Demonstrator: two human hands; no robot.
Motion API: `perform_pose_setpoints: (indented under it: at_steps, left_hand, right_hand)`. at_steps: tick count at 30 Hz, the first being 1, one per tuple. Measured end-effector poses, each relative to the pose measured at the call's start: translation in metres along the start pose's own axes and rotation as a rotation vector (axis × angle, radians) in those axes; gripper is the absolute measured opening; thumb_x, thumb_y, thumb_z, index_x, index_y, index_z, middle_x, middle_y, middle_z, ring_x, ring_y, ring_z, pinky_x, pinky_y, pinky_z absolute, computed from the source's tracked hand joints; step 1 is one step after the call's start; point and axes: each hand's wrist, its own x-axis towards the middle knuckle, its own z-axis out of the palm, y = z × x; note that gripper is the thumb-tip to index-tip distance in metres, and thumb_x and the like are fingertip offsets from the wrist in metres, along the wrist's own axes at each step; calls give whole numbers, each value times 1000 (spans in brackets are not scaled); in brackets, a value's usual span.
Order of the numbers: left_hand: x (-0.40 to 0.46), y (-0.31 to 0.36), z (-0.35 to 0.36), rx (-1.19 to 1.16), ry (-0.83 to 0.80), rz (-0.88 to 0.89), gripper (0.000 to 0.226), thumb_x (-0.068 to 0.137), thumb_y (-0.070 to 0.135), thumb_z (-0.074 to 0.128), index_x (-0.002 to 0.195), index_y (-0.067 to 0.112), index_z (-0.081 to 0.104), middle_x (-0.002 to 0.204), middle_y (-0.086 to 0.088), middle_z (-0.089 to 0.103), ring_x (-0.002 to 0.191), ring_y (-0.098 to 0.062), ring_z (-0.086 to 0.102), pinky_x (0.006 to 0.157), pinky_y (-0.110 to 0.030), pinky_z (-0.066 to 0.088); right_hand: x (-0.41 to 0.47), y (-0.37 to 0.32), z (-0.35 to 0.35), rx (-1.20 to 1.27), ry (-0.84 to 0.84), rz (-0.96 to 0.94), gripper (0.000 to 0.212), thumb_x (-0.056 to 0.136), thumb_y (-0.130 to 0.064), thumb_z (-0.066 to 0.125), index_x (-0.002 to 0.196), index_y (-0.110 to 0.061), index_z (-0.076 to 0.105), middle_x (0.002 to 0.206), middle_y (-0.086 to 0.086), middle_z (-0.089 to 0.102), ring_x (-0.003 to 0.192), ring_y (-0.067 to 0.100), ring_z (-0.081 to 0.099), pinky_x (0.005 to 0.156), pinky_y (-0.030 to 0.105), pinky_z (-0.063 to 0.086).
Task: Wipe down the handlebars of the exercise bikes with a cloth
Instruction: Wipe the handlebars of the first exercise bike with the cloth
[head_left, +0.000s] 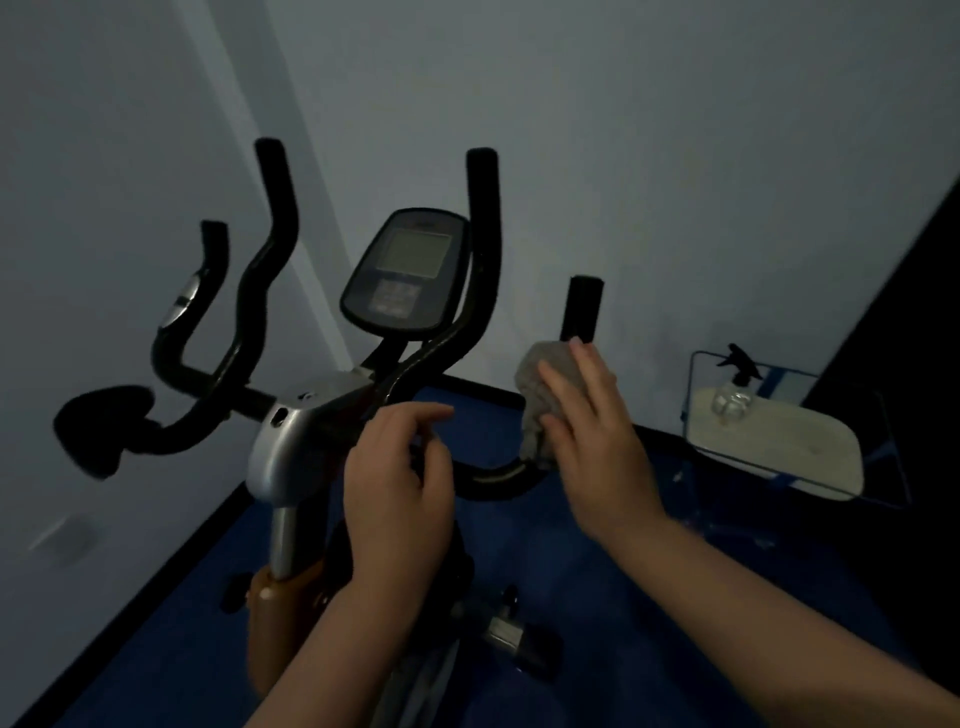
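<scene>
**Cloth pressed to the right handlebar grip in a dim room**

The pale wall (649, 130) fills the upper half of the view, from nine o'clock round to three. Below it the blue floor (597, 597) spreads from five to seven o'clock, edged by a dark skirting line.

The exercise bike (301, 447) stands at the centre, its silver head just left of middle and an orange frame section below at seven o'clock. Its black handlebars (270, 244) rise in curved pairs toward ten and twelve o'clock; the rightmost grip stands upright at one o'clock. The console (405, 270) with its grey screen sits tilted between the two tall bars.

At three o'clock a small side table (810, 457) with a pale top carries a clear spray bottle (735, 389) with a black trigger head.

The right hand (587, 441), at about three o'clock from centre, holds the grey cloth (540, 395) against the lower part of that rightmost grip, fingers extended flat over the fabric and thumb below it; whether the thumb clamps the cloth I cannot tell for sure.

The left hand (400, 488), near centre, has its fingers curled loosely at the crossbar beside the silver head; whether it actually grasps the bar is unclear.
</scene>
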Motion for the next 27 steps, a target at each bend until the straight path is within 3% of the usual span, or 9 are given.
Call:
perform_pose_setpoints:
  at_steps: [2,4,6,9,13,17,21,25,27]
  left_hand:
    - [4,-1,7,58,-13,20,28,85,8,55,99,32,59,87,21,54,72,-7,57,65,-44,51]
    - [1,-6,9,113,-28,56,29,83,5,57,99,29,62,87,20,54,71,-9,57,61,-44,51]
    - [-2,-11,9,94,-34,80,27,84,8,55,99,28,62,87,19,55,73,-8,58,62,-44,52]
    - [-4,-16,7,74,-52,128,24,83,11,51,98,27,62,86,16,57,75,-8,58,61,-45,51]
    - [-4,-15,7,70,-49,154,25,82,10,50,97,26,61,86,16,56,73,-8,57,58,-43,50]
    - [-3,-15,7,78,-58,173,23,83,15,48,97,28,60,87,19,53,74,-6,56,59,-41,50]
    - [-3,-14,8,76,-38,167,24,81,12,48,95,26,62,87,20,53,74,-7,56,58,-40,49]
    - [-2,-11,10,118,-21,145,25,80,10,51,94,26,63,85,22,50,73,-5,54,57,-38,48]
    - [-1,-12,9,148,-30,128,24,80,13,51,95,29,62,85,23,50,72,-2,52,58,-34,48]
  right_hand:
    - [-23,-23,23,271,134,239,51,96,-31,34,147,-29,26,159,-11,5,143,0,13,115,20,21]
    - [-53,-44,50,503,215,405,58,94,-39,37,147,-44,13,157,-20,8,141,-5,16,116,28,26]
    - [-65,-59,64,726,245,539,64,93,-41,42,144,-53,7,155,-16,23,138,0,29,115,36,30]
    - [-41,-56,64,910,347,683,53,98,-32,40,145,-44,17,146,0,42,126,8,48,106,28,41]
    - [-22,-56,67,882,500,707,46,100,-28,38,143,-39,23,143,1,45,122,10,51,104,32,44]
    - [-36,-67,80,749,490,643,56,100,-22,40,139,-49,10,149,-12,26,123,-16,35,96,3,34]
    - [3,-35,54,672,459,640,48,100,-26,38,145,-29,20,147,2,36,128,16,45,106,34,41]
    - [16,-31,49,643,514,642,48,100,-26,40,146,-24,24,143,-3,39,125,8,44,99,14,38]
    - [-7,-45,66,658,537,607,51,99,-24,43,145,-33,24,142,-3,39,120,3,47,97,17,43]
